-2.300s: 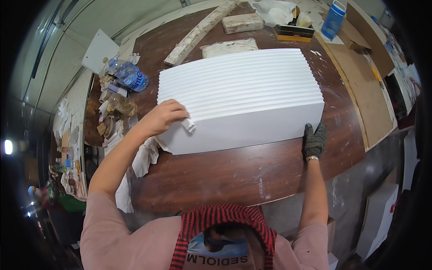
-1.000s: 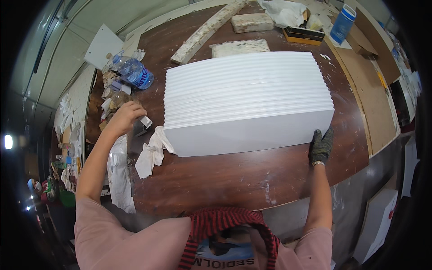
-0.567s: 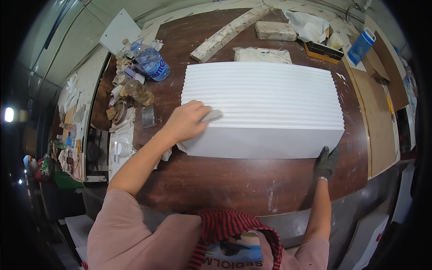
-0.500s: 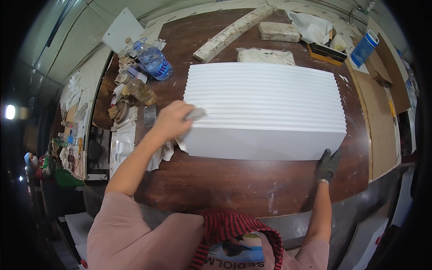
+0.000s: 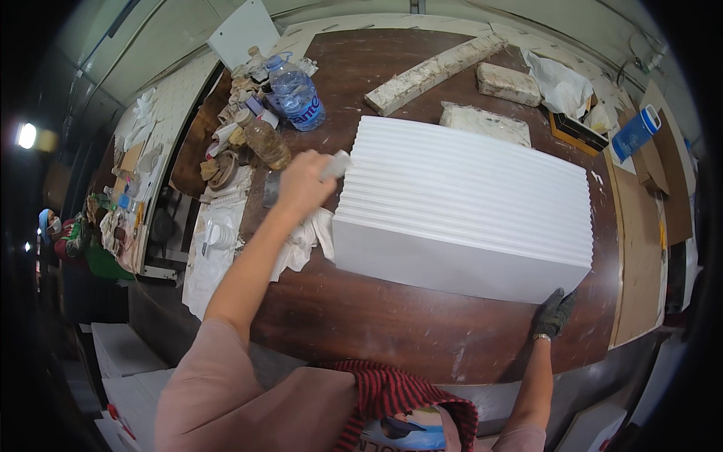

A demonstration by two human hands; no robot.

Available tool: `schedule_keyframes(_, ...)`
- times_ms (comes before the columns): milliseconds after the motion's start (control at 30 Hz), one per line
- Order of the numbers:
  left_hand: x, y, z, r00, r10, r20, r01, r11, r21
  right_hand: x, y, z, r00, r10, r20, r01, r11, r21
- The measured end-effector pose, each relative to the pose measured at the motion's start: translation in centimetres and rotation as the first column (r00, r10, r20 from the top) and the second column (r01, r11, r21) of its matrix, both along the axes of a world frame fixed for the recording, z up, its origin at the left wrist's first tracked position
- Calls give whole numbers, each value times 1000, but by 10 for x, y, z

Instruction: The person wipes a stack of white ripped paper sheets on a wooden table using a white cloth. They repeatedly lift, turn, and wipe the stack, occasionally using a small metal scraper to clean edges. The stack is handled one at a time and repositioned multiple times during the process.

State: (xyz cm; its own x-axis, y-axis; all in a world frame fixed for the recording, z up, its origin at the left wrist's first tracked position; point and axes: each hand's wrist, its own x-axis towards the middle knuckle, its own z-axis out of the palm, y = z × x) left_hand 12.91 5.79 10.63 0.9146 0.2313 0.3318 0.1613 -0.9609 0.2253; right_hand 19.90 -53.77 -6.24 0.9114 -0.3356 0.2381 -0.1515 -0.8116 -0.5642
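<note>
A long white block [image 5: 467, 188] with a ribbed top and a smooth grey-looking front face lies on the brown table. My bare left hand [image 5: 305, 184] is at its left end, fingers closed round a small light-grey pad [image 5: 336, 165]. The pad is at the wavy left edge of the ribs; whether it touches them I cannot tell. My right hand [image 5: 554, 315], in a dark glove, rests at the bottom of the block's front right corner. Its fingers are stretched out, and nothing shows in its palm.
Left of the block stand a large blue-tinted bottle [image 5: 295, 92], a smaller murky bottle [image 5: 263, 139] and a crumpled white cloth [image 5: 305, 241]. Behind it lie a long crusted bar [image 5: 437, 73] and plaster-covered slabs [image 5: 509, 83]. A blue bottle [image 5: 636, 133] lies far right, near cardboard [image 5: 640, 264].
My left hand has moved with the pad from the front left of the ribs back to the left edge. The whole view has shifted and tilted. My right hand stays at the same corner.
</note>
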Motion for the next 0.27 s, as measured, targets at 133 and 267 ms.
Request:
schedule_keyframes(133, 7, 16, 6, 992, 43, 116, -39, 999, -34, 1, -2, -5, 999, -38, -35, 38, 999, 6)
schedule_keyframes(267, 26, -14, 1, 985, -171, 1, 171, 984, -43, 1, -3, -3, 996, -45, -73, 42, 998, -44)
